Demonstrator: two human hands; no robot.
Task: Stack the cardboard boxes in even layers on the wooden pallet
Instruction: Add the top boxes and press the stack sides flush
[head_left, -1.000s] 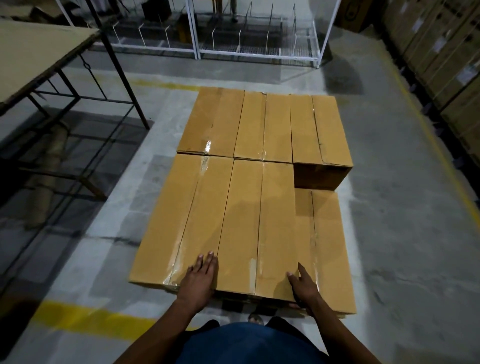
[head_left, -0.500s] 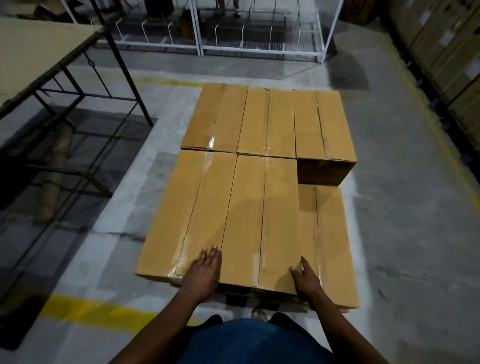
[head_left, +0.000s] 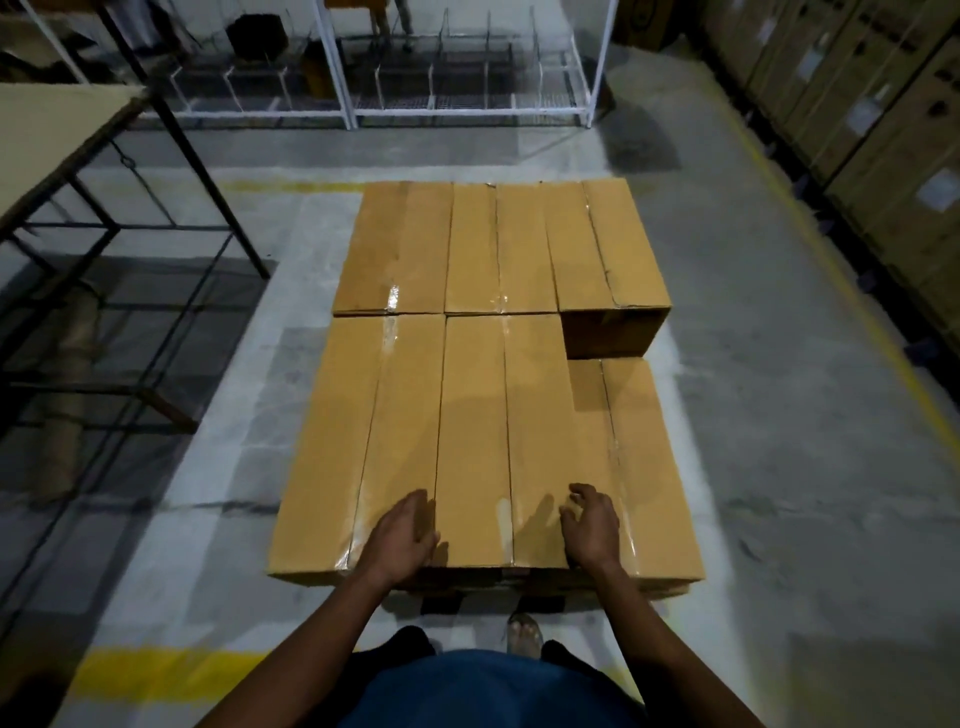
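Head view, inspector A: What has changed at the near edge of the stack?

Inspector B: Both hands have come off flat contact. A second ago the left hand (head_left: 408, 535) lay spread on the top near the front edge; now it stands edge-on against the left side of the near middle carton (head_left: 478, 441), fingers together and relaxed, gripping nothing. The right hand (head_left: 589, 525) has lifted beside that carton's right edge, fingers loosely curled and apart, holding nothing.

A: And the cartons?

B: Unmoved, as far as I can tell. The upper layer carries five cardboard boxes: three along the far edge, including the far right carton (head_left: 605, 249), and two at the near edge, the near left carton (head_left: 343, 441) and the middle one. The near right corner is open, showing the lower-layer carton (head_left: 644, 457) one step down. The wooden pallet (head_left: 441, 603) shows only as dark blocks under the front edge.

A: Meaning for the task?

B: I judge the middle carton is seated and being squared or let go. One carton is wanted at the near right corner to level this layer. A foot (head_left: 524, 631) stands on the concrete floor (head_left: 753, 519) close to the pallet.
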